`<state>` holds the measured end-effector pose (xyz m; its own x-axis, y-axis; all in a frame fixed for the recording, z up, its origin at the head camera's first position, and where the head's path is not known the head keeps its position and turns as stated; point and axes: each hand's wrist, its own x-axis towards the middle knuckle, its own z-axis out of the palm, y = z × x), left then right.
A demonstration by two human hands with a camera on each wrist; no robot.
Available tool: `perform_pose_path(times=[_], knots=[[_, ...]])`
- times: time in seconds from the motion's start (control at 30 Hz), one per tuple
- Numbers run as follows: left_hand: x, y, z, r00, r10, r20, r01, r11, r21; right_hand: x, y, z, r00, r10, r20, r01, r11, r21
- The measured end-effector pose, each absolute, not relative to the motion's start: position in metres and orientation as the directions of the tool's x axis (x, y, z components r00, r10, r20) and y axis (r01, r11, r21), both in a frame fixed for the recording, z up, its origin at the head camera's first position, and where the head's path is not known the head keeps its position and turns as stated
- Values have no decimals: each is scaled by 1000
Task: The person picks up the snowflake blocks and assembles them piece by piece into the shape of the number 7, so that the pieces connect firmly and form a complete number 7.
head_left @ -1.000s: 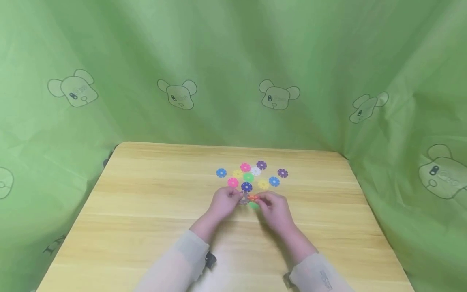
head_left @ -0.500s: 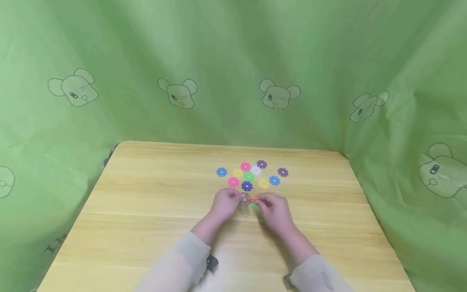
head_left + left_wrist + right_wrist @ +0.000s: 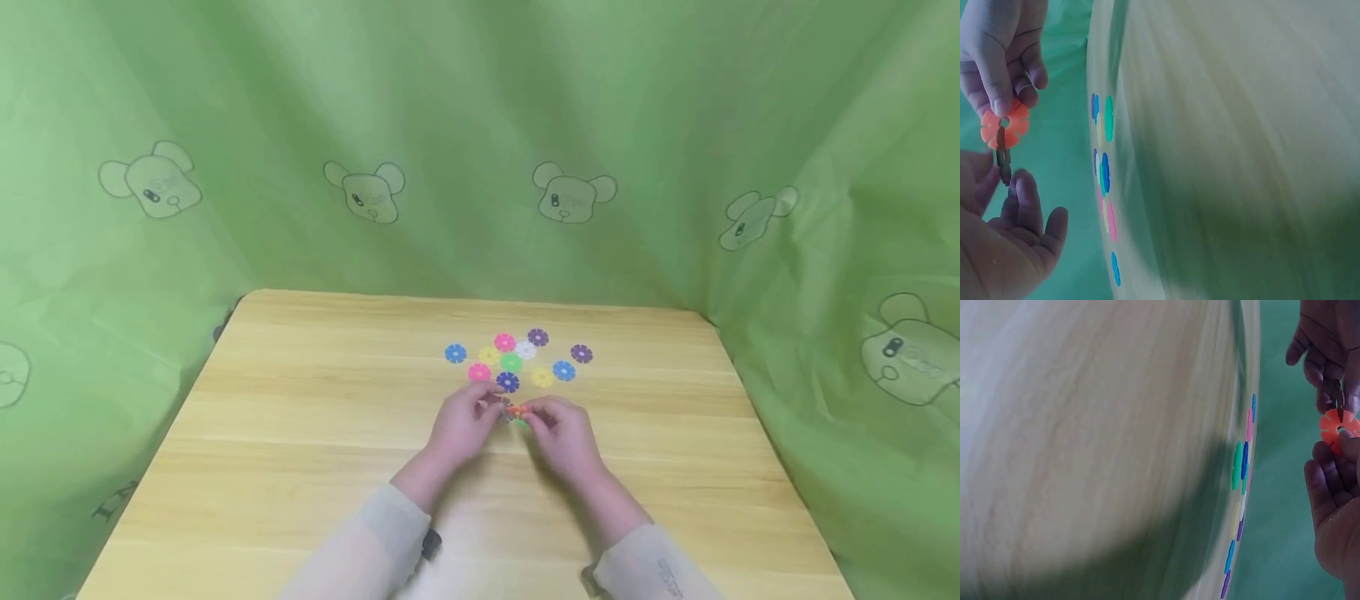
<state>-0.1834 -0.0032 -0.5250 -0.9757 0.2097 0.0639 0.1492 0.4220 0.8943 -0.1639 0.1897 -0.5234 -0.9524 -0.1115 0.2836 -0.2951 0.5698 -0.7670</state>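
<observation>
In front of me both hands meet over a pair of slotted plastic snowflake discs. My right hand pinches an orange disc between thumb and fingers. A brownish-grey disc stands crosswise to the orange one, its edge in line with a slot and overlapping the orange disc's centre. My left hand has its thumb and fingers around the brownish-grey disc's other end, with the index finger lifted a little in the head view. Beneath the hands lies a green disc, partly hidden.
Several loose discs lie flat just beyond the hands, among them a dark blue one, a pink one and a yellow one. The wooden table reaches back to a green curtain.
My left index finger has lifted away from the brownish-grey disc, and the left hand has turned slightly. Between the fingertips the two discs look closer together. The right hand has barely moved.
</observation>
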Motion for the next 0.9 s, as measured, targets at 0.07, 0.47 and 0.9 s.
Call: perform_pose_path(times=[0.07, 0.47, 0.9], knots=[[-183, -3, -523, -964, 238, 122, 223, 459, 860, -164, 190, -524, -952, -108, 286, -295, 575, -763], [-184, 2, -522, -938, 281, 203, 329, 538, 776, -162, 185, -522, -943, -108, 316, -319, 567, -759], [-184, -7, -527, -966, 219, 135, 236, 546, 804, -175, 204, -533, -974, -91, 207, -216, 645, -733]])
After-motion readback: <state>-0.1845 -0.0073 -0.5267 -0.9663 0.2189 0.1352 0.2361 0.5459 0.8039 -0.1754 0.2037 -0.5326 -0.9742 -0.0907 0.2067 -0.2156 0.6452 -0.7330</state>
